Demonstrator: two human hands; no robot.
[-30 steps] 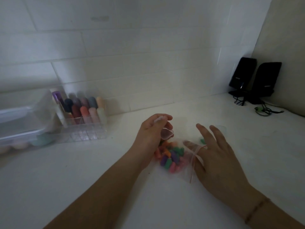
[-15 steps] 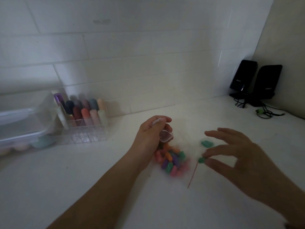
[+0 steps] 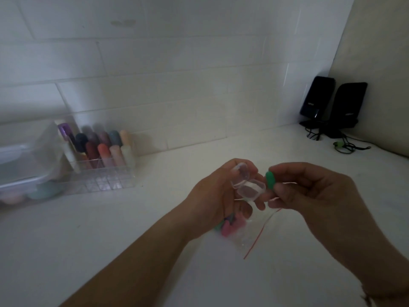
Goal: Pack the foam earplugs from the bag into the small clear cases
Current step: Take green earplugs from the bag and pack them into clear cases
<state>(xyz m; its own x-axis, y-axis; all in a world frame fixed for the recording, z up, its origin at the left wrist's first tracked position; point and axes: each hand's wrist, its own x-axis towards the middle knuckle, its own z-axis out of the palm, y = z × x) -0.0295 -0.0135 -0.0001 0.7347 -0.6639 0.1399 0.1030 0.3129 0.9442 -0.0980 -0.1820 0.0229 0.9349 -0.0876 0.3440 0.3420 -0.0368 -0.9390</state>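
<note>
My left hand point(image 3: 215, 196) grips a small clear case point(image 3: 249, 188), which is hinged open, lid up. My right hand point(image 3: 314, 193) pinches a green foam earplug point(image 3: 270, 179) between thumb and forefinger, right beside the case's open half. Beneath both hands a clear zip bag point(image 3: 247, 235) with a red seal line lies on the white counter. Several coloured earplugs point(image 3: 230, 223) show inside it, partly hidden by my left hand.
A clear organiser point(image 3: 99, 171) with several coloured lipstick tubes stands at the back left, next to a clear lidded box point(image 3: 24, 169). Two black speakers point(image 3: 332, 105) with cables sit in the back right corner. White tiled wall behind.
My right hand picked up a green earplug from the counter and brought it up to the case. My left hand lifted the open case slightly above the bag.
</note>
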